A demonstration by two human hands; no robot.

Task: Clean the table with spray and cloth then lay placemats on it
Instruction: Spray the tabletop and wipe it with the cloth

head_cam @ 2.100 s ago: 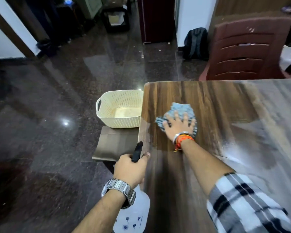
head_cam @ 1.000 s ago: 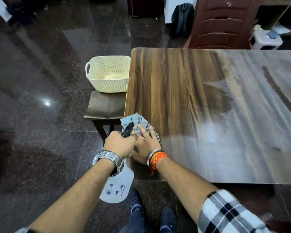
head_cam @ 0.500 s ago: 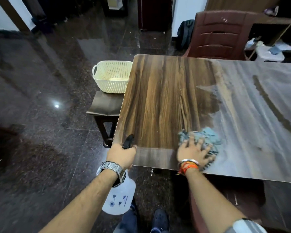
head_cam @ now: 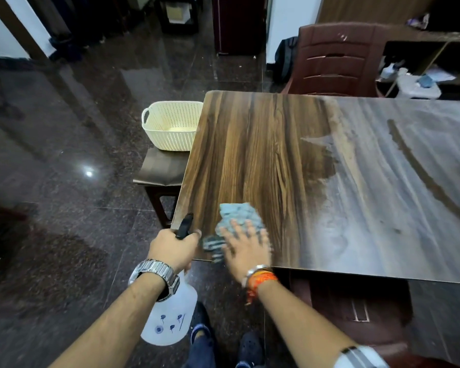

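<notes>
The wooden table (head_cam: 263, 144) fills the right of the head view; its left part looks dark and wiped, its right part grey and hazy. A blue-grey cloth (head_cam: 237, 216) lies near the table's front left corner. My right hand (head_cam: 246, 248) presses flat on it with fingers spread. My left hand (head_cam: 173, 248) grips the black trigger head of a white spray bottle (head_cam: 170, 317), which hangs below the table's edge. No placemats are in sight.
A cream perforated basket (head_cam: 170, 131) stands on a dark stool (head_cam: 157, 173) by the table's left edge. A brown plastic chair (head_cam: 337, 59) stands at the far side, another chair (head_cam: 356, 309) under the near edge. Glossy dark floor lies to the left.
My right hand has slid the cloth leftward along the front edge, from the middle toward the left corner beside my left hand. The spray bottle stays in my left hand.
</notes>
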